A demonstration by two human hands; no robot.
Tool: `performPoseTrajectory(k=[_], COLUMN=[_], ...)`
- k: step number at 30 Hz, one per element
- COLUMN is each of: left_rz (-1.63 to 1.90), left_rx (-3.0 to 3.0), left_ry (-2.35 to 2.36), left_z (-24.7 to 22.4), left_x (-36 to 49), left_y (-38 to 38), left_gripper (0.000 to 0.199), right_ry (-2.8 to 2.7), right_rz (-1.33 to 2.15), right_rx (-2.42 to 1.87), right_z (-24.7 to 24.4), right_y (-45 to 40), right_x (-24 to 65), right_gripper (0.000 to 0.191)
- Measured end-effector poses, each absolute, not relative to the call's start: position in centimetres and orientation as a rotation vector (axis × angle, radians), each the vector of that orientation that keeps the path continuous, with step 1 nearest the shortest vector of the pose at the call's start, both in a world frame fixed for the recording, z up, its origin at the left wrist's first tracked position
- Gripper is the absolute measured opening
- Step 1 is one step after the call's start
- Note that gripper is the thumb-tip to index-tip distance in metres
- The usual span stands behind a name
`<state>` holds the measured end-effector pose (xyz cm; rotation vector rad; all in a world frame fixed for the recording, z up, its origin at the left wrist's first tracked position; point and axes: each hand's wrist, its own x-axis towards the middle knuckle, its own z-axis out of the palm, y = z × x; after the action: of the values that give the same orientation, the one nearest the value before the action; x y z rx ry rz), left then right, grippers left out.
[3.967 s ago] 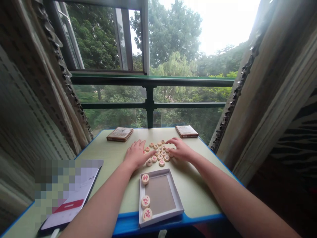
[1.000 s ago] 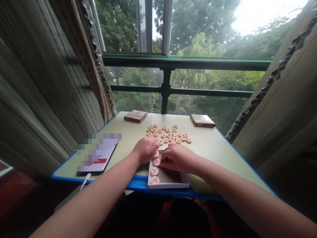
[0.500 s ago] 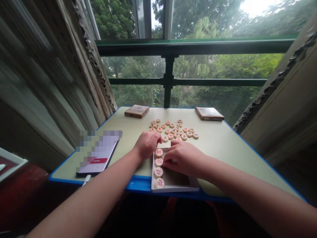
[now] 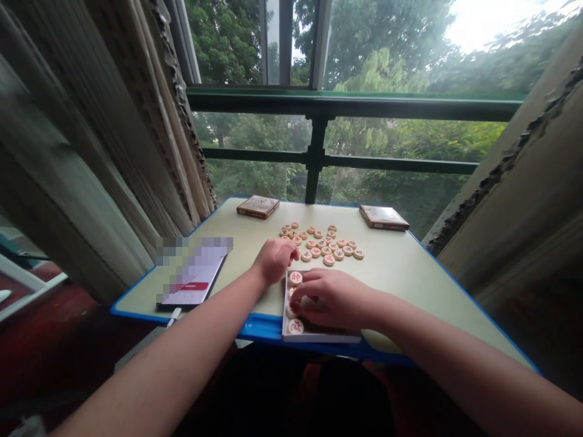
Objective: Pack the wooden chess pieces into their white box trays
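Note:
Near the table's front edge lies a shallow white box [image 4: 321,338], with a column of round wooden xiangqi pieces along its left side. The red-marked top piece [image 4: 296,278] and bottom piece [image 4: 296,326] show plainly; those between are partly covered by my right hand [image 4: 334,297]. Its bent fingers reach into the box and close on a piece in the middle of that column. My left hand [image 4: 276,261] rests just beyond the box's upper left corner with its fingers curled in. What it may hold is hidden. Loose xiangqi pieces [image 4: 328,260] lie scattered beyond both hands.
A tablet-like device [image 4: 194,291] with a white cable lies at the table's left. Two flat brown boxes, one far left [image 4: 258,206] and one far right [image 4: 384,217], sit at the back. Curtains flank the table [image 4: 437,303], and a green railing [image 4: 355,108] crosses the window behind.
My right hand has shifted left over the column of pieces and now covers its middle. The lower pieces have changed position or marking. My left hand stays curled; the view has tilted slightly.

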<state>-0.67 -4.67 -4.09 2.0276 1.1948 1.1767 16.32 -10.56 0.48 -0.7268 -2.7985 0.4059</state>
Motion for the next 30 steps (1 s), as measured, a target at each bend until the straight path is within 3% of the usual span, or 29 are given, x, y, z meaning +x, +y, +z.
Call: performPoseTrajectory(k=[10, 15, 21, 30], left_rz=[1.160, 1.162, 1.160, 1.152], left_rx=[2.047, 2.027, 2.011, 2.021], left_ry=[1.244, 1.226, 1.218, 1.233], left_z=[-3.9, -3.9, -3.8, -3.6], left_x=[-0.6, -0.6, -0.6, -0.5], left_y=[-4.7, -4.7, -4.7, -4.9], left_gripper=[0.040, 0.038, 0.036, 0.036], right_ry=[-2.729, -2.586, -2.629, -2.672], right_rz=[0.414, 0.190, 0.003, 0.045], right_rx=[-0.779, -1.054, -1.034, -1.000], right_z=[0.4, -0.4, -1.1, -0.7], right_y=[-10.5, -10.1, -10.0, -10.3], right_x=[16.2, 16.3, 16.2, 16.2], right_gripper=[0.012, 0.022, 0.029, 0.023])
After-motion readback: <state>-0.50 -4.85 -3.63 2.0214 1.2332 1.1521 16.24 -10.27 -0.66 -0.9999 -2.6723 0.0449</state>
